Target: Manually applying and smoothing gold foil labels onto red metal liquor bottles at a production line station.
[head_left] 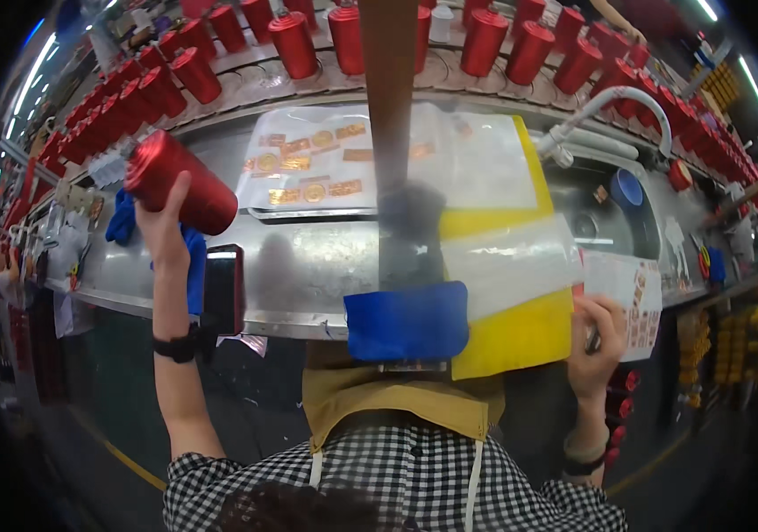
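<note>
My left hand (pixel 164 226), raised at the left, is wrapped round a shiny red metal canister (pixel 188 182), tilted over the steel worktop. At the right, my right hand (pixel 599 341) is curled beside the edge of a yellow sheet (pixel 521 341). A small dark thing shows among its fingers, too small to name. Over the yellow sheet lies a translucent whitish strip (pixel 512 266). Left of the yellow sheet, at the worktop's front edge, is a blue flap (pixel 405 321). White backing sheets (pixel 308 133) with gold-coloured stickers lie beyond, partly hidden by a brown upright post (pixel 388 89).
Rows of red canisters (pixel 293 46) stand along the far side. A sink (pixel 596 208) with a white curved tap (pixel 623 93) and a blue bowl (pixel 627 186) is at the right. A phone-like dark slab (pixel 223 288) and blue cloth (pixel 121 217) are at the left. A printed sheet (pixel 632 297) lies at the right.
</note>
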